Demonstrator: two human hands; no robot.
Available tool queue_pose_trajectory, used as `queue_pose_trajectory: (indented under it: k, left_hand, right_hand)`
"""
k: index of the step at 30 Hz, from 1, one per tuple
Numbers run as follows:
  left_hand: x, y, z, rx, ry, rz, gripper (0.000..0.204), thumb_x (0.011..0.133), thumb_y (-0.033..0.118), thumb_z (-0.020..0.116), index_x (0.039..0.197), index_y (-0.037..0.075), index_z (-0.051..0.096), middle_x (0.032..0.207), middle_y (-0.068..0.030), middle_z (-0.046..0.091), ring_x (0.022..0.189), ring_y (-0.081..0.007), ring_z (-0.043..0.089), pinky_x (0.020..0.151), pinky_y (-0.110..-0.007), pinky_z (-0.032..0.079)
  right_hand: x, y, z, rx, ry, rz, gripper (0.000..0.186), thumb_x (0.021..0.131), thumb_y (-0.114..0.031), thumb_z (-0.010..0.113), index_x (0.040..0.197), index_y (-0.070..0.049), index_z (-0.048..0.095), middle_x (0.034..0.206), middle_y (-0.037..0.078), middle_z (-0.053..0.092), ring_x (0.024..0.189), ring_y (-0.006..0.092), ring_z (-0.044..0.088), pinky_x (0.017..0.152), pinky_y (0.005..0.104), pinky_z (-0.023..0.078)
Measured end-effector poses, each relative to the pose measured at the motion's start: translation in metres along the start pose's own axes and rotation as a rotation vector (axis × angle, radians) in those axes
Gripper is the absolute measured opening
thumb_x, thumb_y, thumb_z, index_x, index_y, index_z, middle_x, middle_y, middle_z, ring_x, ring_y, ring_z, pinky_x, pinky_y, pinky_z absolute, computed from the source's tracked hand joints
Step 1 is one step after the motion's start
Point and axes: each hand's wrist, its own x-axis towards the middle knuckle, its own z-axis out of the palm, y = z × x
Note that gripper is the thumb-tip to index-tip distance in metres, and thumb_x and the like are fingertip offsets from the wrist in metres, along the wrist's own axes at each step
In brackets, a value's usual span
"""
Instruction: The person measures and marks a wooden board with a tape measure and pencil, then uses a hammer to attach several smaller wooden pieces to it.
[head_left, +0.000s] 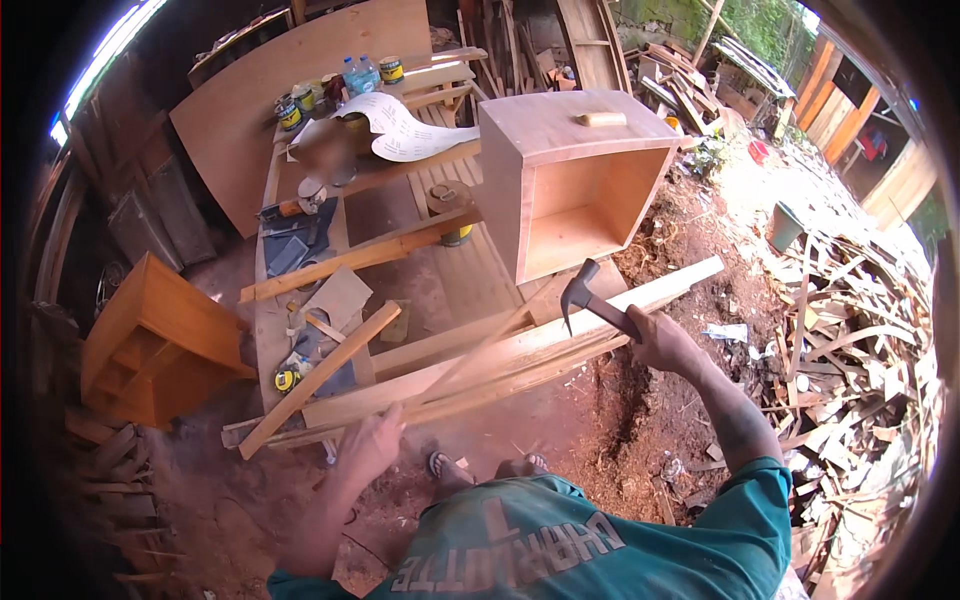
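Locate claw hammer (600,306) in right grip (665,342), closed around handle, with hammer head over long plank (665,286), left of grip. Locate left grip (372,440) at near end of thin wooden strip (500,335); cannot tell whether gripping. Before striking, best turn flat face toward work and clear left grip from swing path. Note print on white sheet (415,138) and tins (391,70), far beyond left grip; lettering on green shirt (650,525), behind both.

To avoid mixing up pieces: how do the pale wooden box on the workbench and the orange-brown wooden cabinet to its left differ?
The box is pale; the cabinet is orange-brown. The box shows one undivided cavity; the cabinet has inner dividers. The box sits on the workbench; the cabinet stands beside it. Both are wooden and open-fronted.
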Motion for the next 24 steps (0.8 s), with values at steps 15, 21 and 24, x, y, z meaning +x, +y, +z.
queue_pose_trajectory:
  k: [15,21,24]
  left_hand:
    - [-0.056,0.023,0.043,-0.627,0.658,-0.061,0.027,0.096,0.018,0.061,0.115,-0.002,0.062,0.093,-0.0195,0.071,0.075,-0.0363,0.068,0.069,-0.043,0.055]
    - [-0.010,0.029,-0.024,-1.454,0.988,0.172,0.027,0.106,0.028,0.046,0.116,0.004,0.053,0.087,-0.0076,0.058,0.077,-0.0217,0.057,0.084,-0.040,0.048]
    - [0.008,0.028,-0.042,-1.637,1.017,0.568,0.029,0.110,0.035,0.038,0.102,0.010,0.050,0.074,-0.0016,0.046,0.067,-0.0147,0.045,0.073,-0.035,0.043]
  right_hand:
    - [0.029,0.014,0.116,0.369,0.645,0.064,0.025,0.086,-0.011,0.065,0.102,0.000,0.049,0.066,0.021,0.059,0.060,0.0387,0.062,0.060,0.0486,0.047]
    - [-0.021,-0.082,0.116,0.681,0.266,0.054,0.027,0.088,-0.018,0.066,0.102,0.000,0.052,0.070,0.022,0.061,0.065,0.0373,0.065,0.060,0.0464,0.049]
    - [-0.032,-0.109,0.124,0.683,0.104,-0.045,0.031,0.091,-0.021,0.067,0.104,0.001,0.050,0.073,0.020,0.063,0.065,0.0332,0.067,0.058,0.0438,0.051]
